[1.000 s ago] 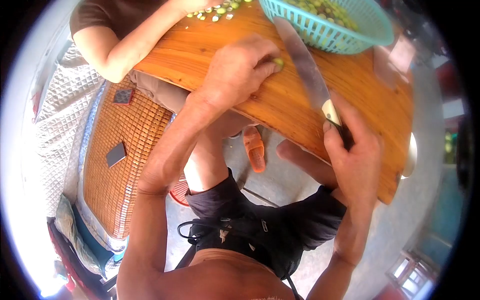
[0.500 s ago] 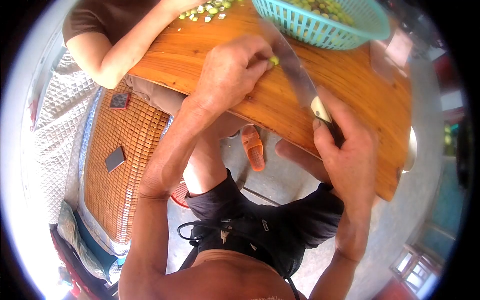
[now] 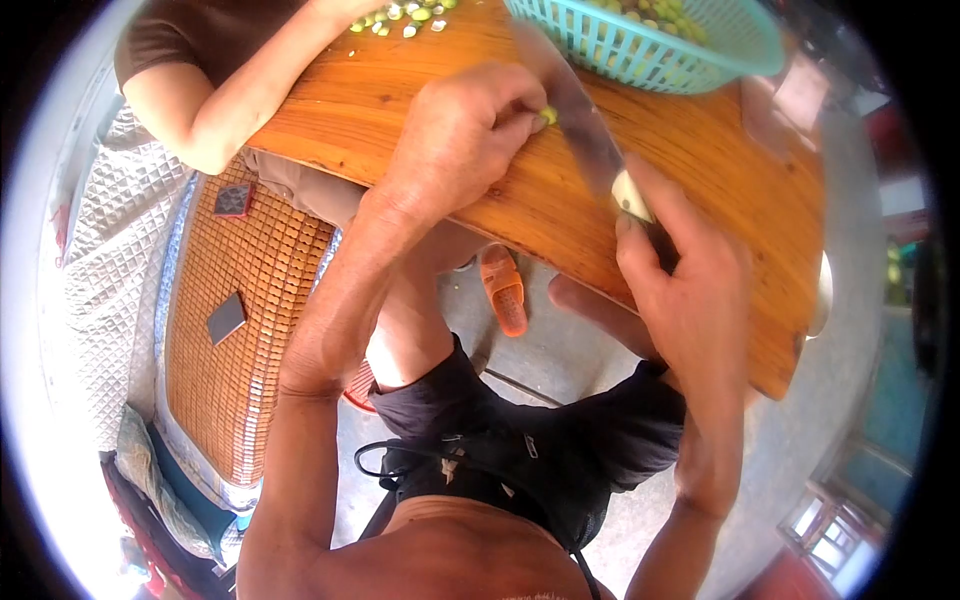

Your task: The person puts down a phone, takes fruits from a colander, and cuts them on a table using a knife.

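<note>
My left hand (image 3: 470, 125) is closed in a pinch over the wooden table, with a small green fruit (image 3: 548, 116) showing at the fingertips. In my right hand (image 3: 695, 270) is a kitchen knife (image 3: 590, 135), gripped by its cream and dark handle. Its broad blade points away from me, just right of the fruit, and looks blurred. Whether the edge touches the fruit I cannot tell. Beyond the blade stands a turquoise plastic basket (image 3: 650, 55) holding many more green fruits (image 3: 660, 14).
The wooden table (image 3: 720, 200) runs beneath both hands. At its far left lie loose green and whitish pieces (image 3: 410, 14), beside another person's arm (image 3: 240, 110). An orange slipper (image 3: 503, 290) is on the floor. A bamboo-mat bed (image 3: 250, 290) is at the left.
The knife and my right hand have shifted slightly up and left. My left hand keeps its pinch on the green fruit, nearly in place. The view has moved a little.
</note>
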Demonstrator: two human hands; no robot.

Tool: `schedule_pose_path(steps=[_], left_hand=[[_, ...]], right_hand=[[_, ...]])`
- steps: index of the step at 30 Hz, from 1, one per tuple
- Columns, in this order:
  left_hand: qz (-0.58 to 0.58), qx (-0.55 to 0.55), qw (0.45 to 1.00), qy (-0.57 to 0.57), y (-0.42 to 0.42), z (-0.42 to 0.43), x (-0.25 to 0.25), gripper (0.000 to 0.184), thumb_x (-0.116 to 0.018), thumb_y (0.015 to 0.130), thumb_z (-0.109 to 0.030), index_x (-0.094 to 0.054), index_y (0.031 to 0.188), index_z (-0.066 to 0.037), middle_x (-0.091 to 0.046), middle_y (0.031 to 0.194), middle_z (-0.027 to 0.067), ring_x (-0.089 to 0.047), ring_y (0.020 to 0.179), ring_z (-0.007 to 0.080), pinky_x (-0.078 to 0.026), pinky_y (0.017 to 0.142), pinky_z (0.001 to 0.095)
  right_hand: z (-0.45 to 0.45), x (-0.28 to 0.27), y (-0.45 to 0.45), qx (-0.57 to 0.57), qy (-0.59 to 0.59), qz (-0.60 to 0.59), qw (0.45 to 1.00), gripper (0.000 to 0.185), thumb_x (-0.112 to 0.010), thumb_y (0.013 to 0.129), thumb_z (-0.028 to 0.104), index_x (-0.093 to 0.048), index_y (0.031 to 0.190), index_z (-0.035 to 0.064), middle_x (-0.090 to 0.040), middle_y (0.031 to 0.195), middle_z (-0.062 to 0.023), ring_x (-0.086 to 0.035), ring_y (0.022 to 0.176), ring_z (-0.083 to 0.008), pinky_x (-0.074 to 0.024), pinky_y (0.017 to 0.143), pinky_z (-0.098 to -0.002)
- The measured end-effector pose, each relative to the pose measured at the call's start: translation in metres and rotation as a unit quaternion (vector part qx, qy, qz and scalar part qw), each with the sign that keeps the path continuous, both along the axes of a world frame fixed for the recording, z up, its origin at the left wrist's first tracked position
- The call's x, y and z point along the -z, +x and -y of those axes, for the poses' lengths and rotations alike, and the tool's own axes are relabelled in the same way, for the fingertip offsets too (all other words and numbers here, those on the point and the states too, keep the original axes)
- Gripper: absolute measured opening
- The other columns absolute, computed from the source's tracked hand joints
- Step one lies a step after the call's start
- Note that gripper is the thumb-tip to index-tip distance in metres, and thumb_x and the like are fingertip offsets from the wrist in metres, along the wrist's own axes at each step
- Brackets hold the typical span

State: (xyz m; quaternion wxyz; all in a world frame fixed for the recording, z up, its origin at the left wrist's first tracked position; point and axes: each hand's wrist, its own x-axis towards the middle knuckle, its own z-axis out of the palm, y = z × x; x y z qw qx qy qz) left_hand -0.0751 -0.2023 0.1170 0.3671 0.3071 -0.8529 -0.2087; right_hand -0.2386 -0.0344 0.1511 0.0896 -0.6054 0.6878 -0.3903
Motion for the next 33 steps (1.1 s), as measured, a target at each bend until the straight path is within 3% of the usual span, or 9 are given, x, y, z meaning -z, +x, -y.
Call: schedule_pose_path(steps=[2, 5, 8, 16, 29, 33], left_hand=[[-0.003, 0.012, 0.999, -0.036, 0.000, 0.002, 0.002, 0.013, -0.078, 0.088, -0.009, -0.073, 0.100, -0.008, -0.065, 0.075, 0.0038, -0.057, 0.061, 0.0111, -0.050, 0.059, 0.0302], [0.013, 0.008, 1.000, -0.020, 0.001, 0.000, -0.002, 0.012, -0.078, 0.089, -0.008, -0.073, 0.100, -0.008, -0.065, 0.078, 0.0041, -0.058, 0.062, 0.0110, -0.051, 0.060, 0.0305], [-0.008, 0.017, 1.000, 0.011, 0.000, 0.000, 0.001, 0.012, -0.077, 0.089, -0.007, -0.072, 0.100, -0.007, -0.066, 0.083, 0.0046, -0.060, 0.064, 0.0120, -0.051, 0.061, 0.0307], [0.009, 0.021, 0.999, -0.025, 0.001, 0.001, 0.000, 0.012, -0.076, 0.089, -0.007, -0.071, 0.101, -0.008, -0.068, 0.089, 0.0056, -0.062, 0.067, 0.0160, -0.052, 0.064, 0.0315], [0.013, 0.014, 1.000, -0.009, 0.002, 0.000, 0.000, 0.012, -0.076, 0.090, -0.011, -0.071, 0.100, -0.008, -0.068, 0.088, 0.0077, -0.064, 0.068, 0.0187, -0.053, 0.065, 0.0334], [0.026, -0.001, 0.999, -0.039, 0.000, -0.002, 0.001, 0.012, -0.075, 0.090, -0.011, -0.071, 0.101, -0.007, -0.070, 0.089, 0.0091, -0.066, 0.070, 0.0202, -0.054, 0.067, 0.0341]], right_hand=[[0.003, 0.001, 0.000, -0.003, -0.003, 0.004, 1.000, 0.034, -0.067, 0.091, 0.009, -0.069, 0.125, 0.0062, -0.071, 0.087, -0.0221, -0.071, 0.074, -0.0395, -0.0545, 0.066, -0.0460], [0.007, 0.002, 0.000, 0.006, 0.022, 0.011, 1.000, 0.039, -0.068, 0.092, 0.011, -0.070, 0.131, 0.0104, -0.072, 0.101, -0.0224, -0.069, 0.079, -0.0332, -0.0553, 0.076, -0.0389], [0.012, 0.004, -0.001, 0.004, 0.014, 0.012, 1.000, 0.039, -0.068, 0.092, 0.012, -0.069, 0.131, 0.0094, -0.072, 0.099, -0.0231, -0.069, 0.077, -0.0337, -0.0549, 0.074, -0.0393], [0.023, 0.006, 0.000, -0.001, -0.003, 0.001, 1.000, 0.040, -0.068, 0.093, 0.014, -0.069, 0.132, 0.0111, -0.067, 0.083, -0.0207, -0.062, 0.067, -0.0224, -0.0524, 0.069, -0.0370], [0.034, 0.010, 0.001, 0.000, -0.021, 0.007, 1.000, 0.040, -0.067, 0.093, 0.013, -0.069, 0.132, 0.0092, -0.070, 0.085, -0.0228, -0.065, 0.067, -0.0286, -0.0527, 0.069, -0.0390], [0.028, -0.004, 0.004, 0.006, 0.038, 0.031, 0.999, 0.041, -0.067, 0.092, 0.012, -0.068, 0.133, 0.0093, -0.071, 0.088, -0.0218, -0.067, 0.070, -0.0271, -0.0525, 0.069, -0.0394]])
